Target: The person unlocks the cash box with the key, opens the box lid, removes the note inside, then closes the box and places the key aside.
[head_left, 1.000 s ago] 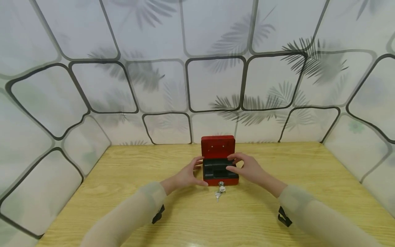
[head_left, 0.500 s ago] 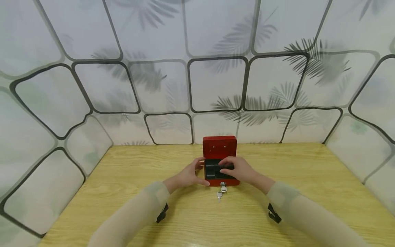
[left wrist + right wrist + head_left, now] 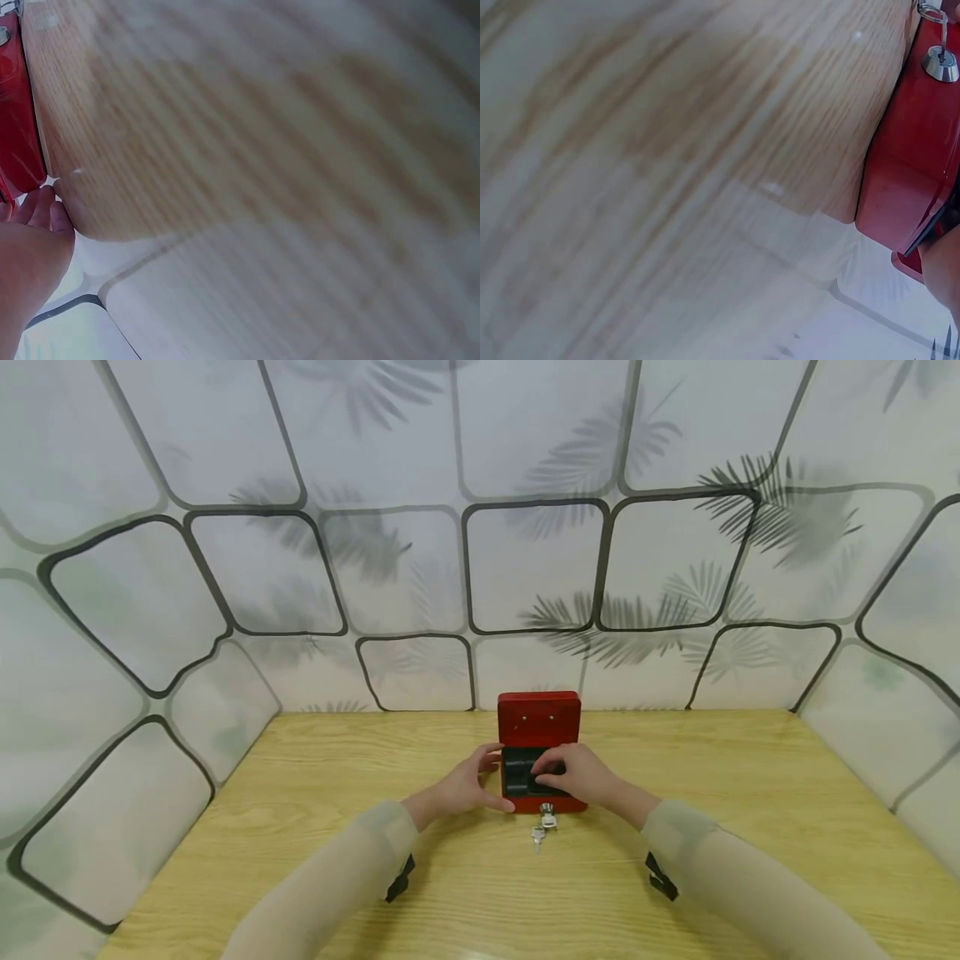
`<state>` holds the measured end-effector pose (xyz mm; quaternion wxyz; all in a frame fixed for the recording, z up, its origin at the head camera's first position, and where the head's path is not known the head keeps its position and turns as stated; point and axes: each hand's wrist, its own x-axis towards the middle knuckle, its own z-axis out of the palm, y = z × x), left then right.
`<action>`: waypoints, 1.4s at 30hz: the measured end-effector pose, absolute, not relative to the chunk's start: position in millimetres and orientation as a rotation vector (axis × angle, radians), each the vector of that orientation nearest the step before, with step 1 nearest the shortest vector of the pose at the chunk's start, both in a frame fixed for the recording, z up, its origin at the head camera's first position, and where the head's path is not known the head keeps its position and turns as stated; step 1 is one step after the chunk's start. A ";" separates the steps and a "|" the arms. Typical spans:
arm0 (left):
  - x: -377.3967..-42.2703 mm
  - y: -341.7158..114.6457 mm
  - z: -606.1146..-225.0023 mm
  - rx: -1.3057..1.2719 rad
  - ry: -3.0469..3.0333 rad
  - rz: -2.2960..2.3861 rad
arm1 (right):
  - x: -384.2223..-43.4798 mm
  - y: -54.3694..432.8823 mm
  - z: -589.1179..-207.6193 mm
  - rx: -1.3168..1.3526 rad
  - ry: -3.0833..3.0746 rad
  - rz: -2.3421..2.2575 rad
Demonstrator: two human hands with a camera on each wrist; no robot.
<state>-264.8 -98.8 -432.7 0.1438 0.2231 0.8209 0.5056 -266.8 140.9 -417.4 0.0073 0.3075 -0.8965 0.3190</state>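
Observation:
A red cash box (image 3: 566, 805) stands on the wooden table with its lid (image 3: 538, 720) raised. Inside lies a black tray (image 3: 516, 770) with moulded compartments. My left hand (image 3: 467, 783) holds the box's left end, thumb at the front corner and fingers along the side. My right hand (image 3: 587, 777) reaches over the right side into the box, thumb and index finger pinching at the middle of the tray; its palm hides the tray's right part. A key (image 3: 549, 820) sits in the front lock, and a second key (image 3: 537, 837) hangs from it.
The wooden table (image 3: 360, 752) runs back to a pale cloth wall (image 3: 420, 677) with dark line and leaf patterns. More of this cloth closes off both sides. Black straps (image 3: 401, 878) hang beneath the forearms.
My right hand has moved left from the box's right edge into the tray, and its thumb and index finger have come closer together. The left hand stays at the box's left end.

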 end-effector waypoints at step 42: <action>-264.3 -99.9 -430.0 0.619 2.377 1.403 | -259.9 152.6 -387.3 0.911 -2.731 1.076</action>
